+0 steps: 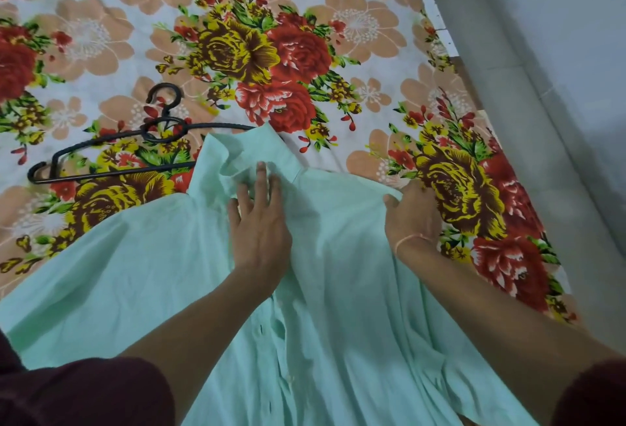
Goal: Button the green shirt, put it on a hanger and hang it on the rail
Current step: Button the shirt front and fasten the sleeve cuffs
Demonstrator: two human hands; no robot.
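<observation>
The bed (305, 19) carries the green shirt (135, 273), spread front up with its collar on the far side. The hanger (111, 173) lies beside the collar, one end under it. The left hand (259, 222) presses flat with fingers spread just below the collar; the right hand (411, 219) grips the shoulder edge. A hard tug there would likely skew the placket, misaligning buttons, or drag the hanger

Shirt (338, 290): plain pale mint green, no print. Hanger (147, 134): black. Bedsheet (101, 52): white ground, printed with large red roses, yellow-and-brown roses, peach blossoms and green leaves. Sleeve (84, 391): dark maroon. Wrist thread (411, 239): pinkish orange. Floor (542, 120): pale grey.
</observation>
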